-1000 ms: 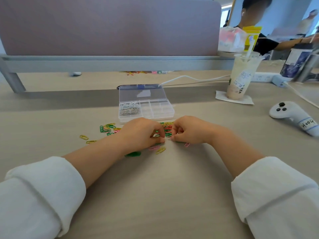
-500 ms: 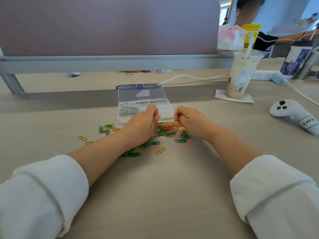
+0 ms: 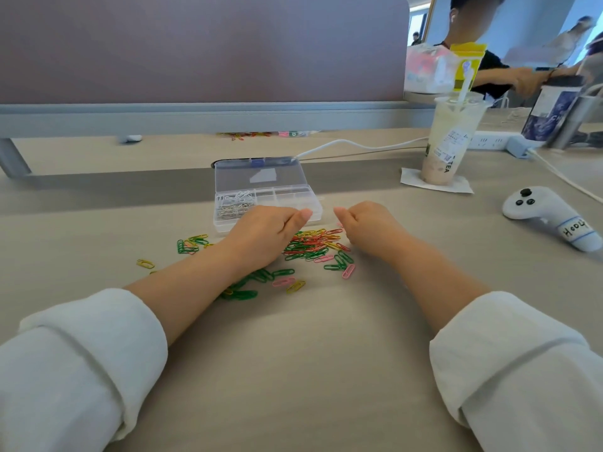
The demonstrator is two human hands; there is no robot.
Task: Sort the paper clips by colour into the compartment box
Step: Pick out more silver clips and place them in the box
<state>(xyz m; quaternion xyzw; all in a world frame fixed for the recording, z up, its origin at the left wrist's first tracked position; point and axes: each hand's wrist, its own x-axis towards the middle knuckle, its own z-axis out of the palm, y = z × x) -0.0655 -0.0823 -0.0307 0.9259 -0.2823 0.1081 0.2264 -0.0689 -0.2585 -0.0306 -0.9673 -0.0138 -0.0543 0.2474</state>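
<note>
A clear compartment box (image 3: 291, 198) stands open on the desk, with white and silver clips (image 3: 235, 205) in its left compartments. A pile of green, red, yellow and pink paper clips (image 3: 313, 244) lies just in front of it, and smaller groups (image 3: 191, 244) lie to the left. My left hand (image 3: 267, 234) hovers at the box's front edge, fingers curled, thumb pressed on the forefinger. My right hand (image 3: 368, 226) is held the same way beside the box's right corner. Each grips as if round clips, which are hidden inside the fists.
A milk tea cup (image 3: 452, 138) on a napkin stands at the back right. A white controller (image 3: 548, 213) lies to the right. A cable (image 3: 359, 145) and power strip (image 3: 492, 140) run along the back, under a desk partition (image 3: 195, 47). Another person (image 3: 483, 63) sits beyond it.
Both hands have lifted off the clip pile and moved away from me to the box's front edge. The pile they covered is now in view.
</note>
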